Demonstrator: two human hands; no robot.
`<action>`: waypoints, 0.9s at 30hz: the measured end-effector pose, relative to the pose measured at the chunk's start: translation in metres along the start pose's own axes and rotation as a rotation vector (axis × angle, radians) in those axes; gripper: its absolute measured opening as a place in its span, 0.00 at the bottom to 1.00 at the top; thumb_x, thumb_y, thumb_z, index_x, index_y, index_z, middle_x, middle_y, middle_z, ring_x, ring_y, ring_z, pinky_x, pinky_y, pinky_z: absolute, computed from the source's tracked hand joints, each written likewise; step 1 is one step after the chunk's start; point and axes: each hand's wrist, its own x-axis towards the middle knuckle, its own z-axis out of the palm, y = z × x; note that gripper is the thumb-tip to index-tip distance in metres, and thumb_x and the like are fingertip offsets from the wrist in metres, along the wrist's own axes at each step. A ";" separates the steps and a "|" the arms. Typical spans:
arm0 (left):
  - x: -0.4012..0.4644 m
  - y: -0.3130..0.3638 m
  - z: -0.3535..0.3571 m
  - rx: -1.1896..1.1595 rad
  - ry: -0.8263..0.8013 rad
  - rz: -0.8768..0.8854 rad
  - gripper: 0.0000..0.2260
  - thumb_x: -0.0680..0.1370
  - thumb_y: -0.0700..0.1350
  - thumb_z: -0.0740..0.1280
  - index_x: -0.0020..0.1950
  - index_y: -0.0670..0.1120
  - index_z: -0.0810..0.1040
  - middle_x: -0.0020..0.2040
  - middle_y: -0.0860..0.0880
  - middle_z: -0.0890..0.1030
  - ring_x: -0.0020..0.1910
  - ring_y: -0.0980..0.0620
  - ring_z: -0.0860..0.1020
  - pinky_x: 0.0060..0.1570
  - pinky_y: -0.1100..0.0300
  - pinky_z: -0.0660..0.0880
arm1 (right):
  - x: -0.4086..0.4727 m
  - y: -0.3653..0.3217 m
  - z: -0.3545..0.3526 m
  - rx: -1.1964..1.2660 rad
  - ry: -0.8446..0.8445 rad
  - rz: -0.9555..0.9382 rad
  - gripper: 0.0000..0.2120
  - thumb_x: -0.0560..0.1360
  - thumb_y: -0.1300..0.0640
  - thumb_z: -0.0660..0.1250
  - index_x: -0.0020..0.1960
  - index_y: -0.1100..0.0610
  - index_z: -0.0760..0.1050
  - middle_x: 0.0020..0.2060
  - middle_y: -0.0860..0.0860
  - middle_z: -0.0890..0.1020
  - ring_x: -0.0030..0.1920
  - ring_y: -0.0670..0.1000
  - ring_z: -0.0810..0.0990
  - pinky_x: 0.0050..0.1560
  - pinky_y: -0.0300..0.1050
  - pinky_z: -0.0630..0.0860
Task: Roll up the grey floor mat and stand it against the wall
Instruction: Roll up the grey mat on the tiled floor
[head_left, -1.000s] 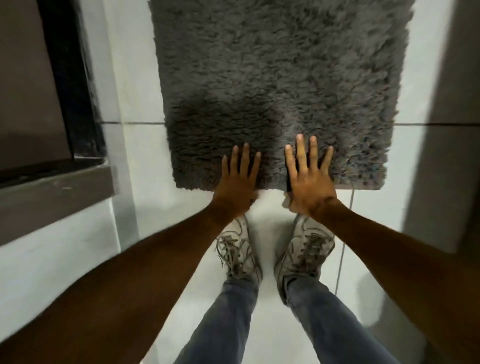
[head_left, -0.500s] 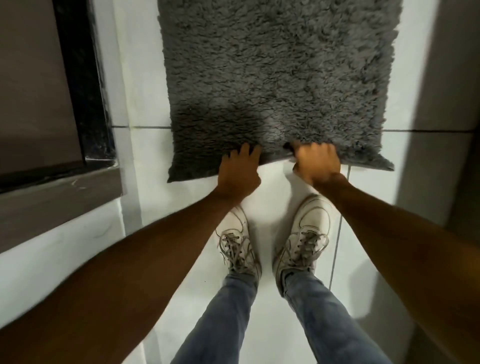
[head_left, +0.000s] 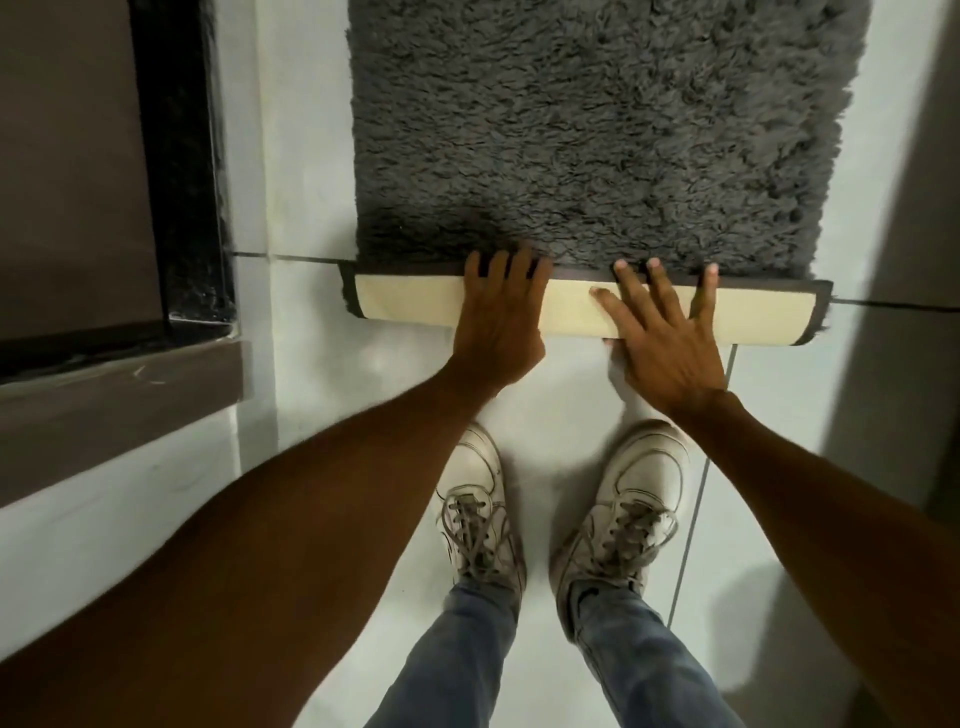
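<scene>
1. Rolling just begun — grey mat (head_left: 597, 140) lies on the tiled floor (head_left: 311, 182), near edge folded over, cream backing (head_left: 415, 301) up.
2. Left hand (head_left: 498, 322) and right hand (head_left: 665, 338) press flat, fingers spread, gripping nothing.
3. Next, I'd judge — push forward evenly, keeping the roll tight.

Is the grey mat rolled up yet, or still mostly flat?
Mostly flat. Only the near edge of the grey mat is turned over, showing its cream backing; left hand and right hand press on that fold.

No text, label, brand or number can be read on anything in view.
</scene>
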 end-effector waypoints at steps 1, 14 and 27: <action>-0.011 -0.005 0.009 -0.010 0.061 0.020 0.31 0.71 0.45 0.65 0.74 0.44 0.68 0.71 0.39 0.72 0.71 0.37 0.69 0.72 0.32 0.59 | 0.003 0.006 -0.001 -0.015 -0.010 -0.010 0.34 0.78 0.49 0.66 0.83 0.49 0.63 0.83 0.59 0.62 0.82 0.67 0.60 0.75 0.82 0.46; -0.001 -0.067 -0.013 0.041 -0.065 0.185 0.23 0.82 0.58 0.61 0.74 0.49 0.68 0.63 0.39 0.78 0.59 0.37 0.77 0.61 0.36 0.73 | 0.015 0.020 -0.023 0.057 0.009 0.108 0.23 0.82 0.43 0.61 0.75 0.48 0.68 0.56 0.60 0.82 0.53 0.67 0.80 0.58 0.64 0.73; 0.000 -0.036 0.008 0.077 0.029 -0.011 0.23 0.79 0.59 0.60 0.70 0.50 0.72 0.66 0.38 0.75 0.64 0.37 0.73 0.65 0.40 0.68 | -0.005 0.017 -0.012 0.073 0.079 0.145 0.28 0.82 0.42 0.56 0.73 0.60 0.71 0.72 0.65 0.74 0.69 0.67 0.73 0.71 0.69 0.65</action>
